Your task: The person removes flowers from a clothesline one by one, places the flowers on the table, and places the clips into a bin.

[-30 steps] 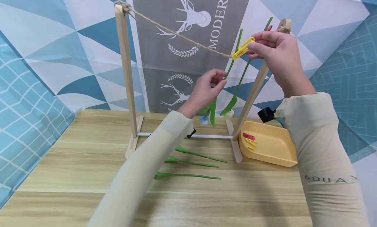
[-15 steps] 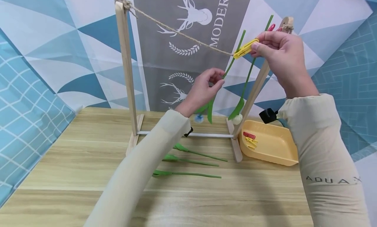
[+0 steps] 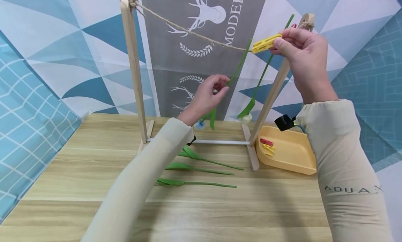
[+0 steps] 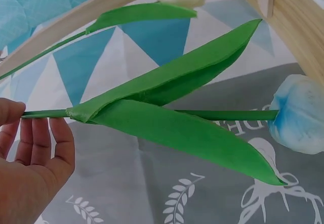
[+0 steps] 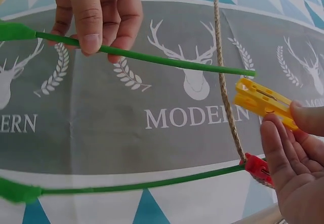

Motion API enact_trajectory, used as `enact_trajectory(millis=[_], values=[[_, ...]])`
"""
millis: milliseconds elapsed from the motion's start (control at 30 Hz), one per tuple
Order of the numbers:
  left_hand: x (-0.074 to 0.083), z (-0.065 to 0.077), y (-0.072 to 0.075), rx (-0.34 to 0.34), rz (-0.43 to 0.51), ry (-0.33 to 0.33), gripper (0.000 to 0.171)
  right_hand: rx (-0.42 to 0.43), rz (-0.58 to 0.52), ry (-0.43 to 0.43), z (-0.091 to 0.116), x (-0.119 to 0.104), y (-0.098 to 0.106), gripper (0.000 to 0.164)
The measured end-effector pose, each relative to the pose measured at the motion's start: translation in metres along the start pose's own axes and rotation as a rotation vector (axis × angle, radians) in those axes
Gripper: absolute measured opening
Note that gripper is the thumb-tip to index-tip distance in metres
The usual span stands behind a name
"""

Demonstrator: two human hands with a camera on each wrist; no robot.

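Observation:
My left hand (image 3: 208,97) pinches the green stem of an artificial tulip (image 4: 298,115) with a blue-and-white bloom, which hangs head down. Its bare stem end slants up and overlaps the twine line (image 5: 223,77) in the right wrist view. Between the thumb and fingers of my right hand (image 3: 306,57) is a yellow clothespin (image 5: 266,102), its tip close to the line and apart from the stem. A white tulip (image 3: 246,119) hangs upside down farther right, its stem held at the line by a red clothespin (image 5: 258,168).
The twine runs between two wooden posts (image 3: 133,67) joined low down by a white rod (image 3: 220,142). Several green-stemmed flowers (image 3: 204,183) lie on the wooden table (image 3: 235,214), partly behind my left sleeve. At right, a yellow tray (image 3: 292,154) holds red and yellow clothespins.
My left hand has moved left with the blue tulip, and its stem top now stands left of the yellow clothespin instead of behind it. The right hand has shifted slightly right and up.

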State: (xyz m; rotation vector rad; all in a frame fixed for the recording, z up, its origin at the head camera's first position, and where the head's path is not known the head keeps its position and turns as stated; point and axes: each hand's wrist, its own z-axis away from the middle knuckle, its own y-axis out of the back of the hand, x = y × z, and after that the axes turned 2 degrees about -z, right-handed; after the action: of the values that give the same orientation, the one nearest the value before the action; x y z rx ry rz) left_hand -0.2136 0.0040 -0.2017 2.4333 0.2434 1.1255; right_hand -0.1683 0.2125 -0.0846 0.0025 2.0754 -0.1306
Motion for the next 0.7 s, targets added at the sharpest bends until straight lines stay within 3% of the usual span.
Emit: enact_trajectory(millis=[467,600,700], values=[[-0.004,0.022,0.01,-0.107,-0.218,-0.051,0.018,0.007,-0.361,-0.055,0.014,0.015,0.014,0.032],[-0.005,0.028,0.01,-0.136,-0.269,-0.07,0.018,-0.004,-0.411,-0.073,0.023,0.024,0.024,0.034],[-0.006,0.032,0.009,-0.143,-0.314,-0.121,0.019,0.004,-0.426,-0.096,0.029,0.034,0.033,0.036]])
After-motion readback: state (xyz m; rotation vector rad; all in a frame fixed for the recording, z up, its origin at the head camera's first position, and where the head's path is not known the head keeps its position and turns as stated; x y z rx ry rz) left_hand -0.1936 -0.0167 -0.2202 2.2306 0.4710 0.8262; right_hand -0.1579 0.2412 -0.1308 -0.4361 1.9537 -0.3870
